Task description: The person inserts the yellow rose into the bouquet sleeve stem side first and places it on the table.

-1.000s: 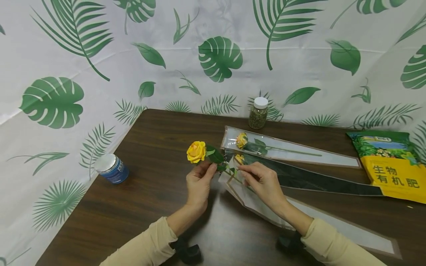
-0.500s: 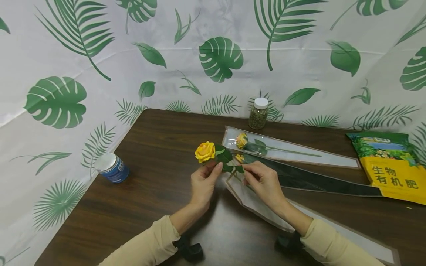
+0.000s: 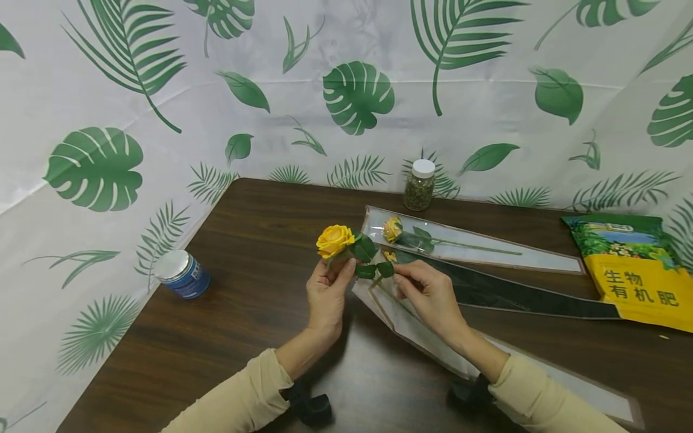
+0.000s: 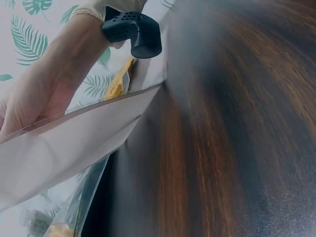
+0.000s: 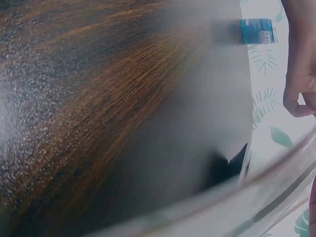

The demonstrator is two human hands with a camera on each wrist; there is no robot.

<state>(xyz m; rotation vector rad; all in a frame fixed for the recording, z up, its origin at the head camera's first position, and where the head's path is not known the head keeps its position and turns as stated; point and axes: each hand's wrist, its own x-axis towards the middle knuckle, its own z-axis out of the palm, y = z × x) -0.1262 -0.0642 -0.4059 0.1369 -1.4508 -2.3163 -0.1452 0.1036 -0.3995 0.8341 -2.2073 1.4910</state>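
Between thumb and fingers, my left hand (image 3: 326, 297) pinches a yellow rose (image 3: 335, 240) just below its bloom. Green leaves (image 3: 365, 248) spread to the right of the bloom, and its stem runs down along a clear-fronted flower sleeve (image 3: 414, 331) with a pale back. My right hand (image 3: 430, 291) pinches at the sleeve's wide end, fingertips right beside a lower leaf. The sleeve's narrow end slopes away under the right forearm. In the left wrist view, the raised sleeve (image 4: 74, 143) crosses in front of the right hand (image 4: 34, 98). Fingers hide part of the stem.
Behind lie a sleeved yellow rose (image 3: 393, 229) and a dark sleeve (image 3: 520, 288) with another yellow bloom at its end. A white-capped jar (image 3: 419, 185) stands at the back, a blue can (image 3: 183, 274) at left. A yellow-green fertilizer bag (image 3: 639, 276) lies at right.
My left hand and the rose have shifted right, closer to the right hand. The bloom has tilted upward and its leaves have turned. The right hand has barely moved.
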